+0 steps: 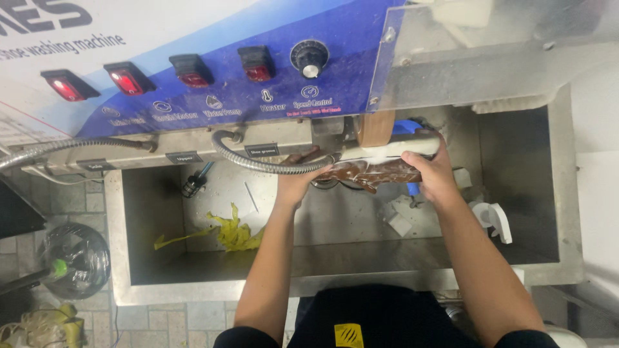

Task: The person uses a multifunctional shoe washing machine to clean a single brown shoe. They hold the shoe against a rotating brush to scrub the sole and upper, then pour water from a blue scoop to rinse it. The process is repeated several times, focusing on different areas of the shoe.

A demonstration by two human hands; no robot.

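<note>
A brown shoe (374, 173) with a white sole is held sideways over a steel basin (335, 258), its sole pressed up against a round tan brush wheel (376, 127) of the washing machine. My left hand (298, 180) grips the shoe's left end, beside a flexible metal hose (258, 162). My right hand (431, 174) grips the right end, fingers curled over the sole.
A blue control panel (225, 77) with several red rocker switches and a black dial (309, 58) sits above the basin. Yellow rag scraps (235, 233) and white pieces (400, 216) lie in the basin. A clear guard (490, 51) covers the upper right. A bagged object (74, 258) sits on the tiled floor left.
</note>
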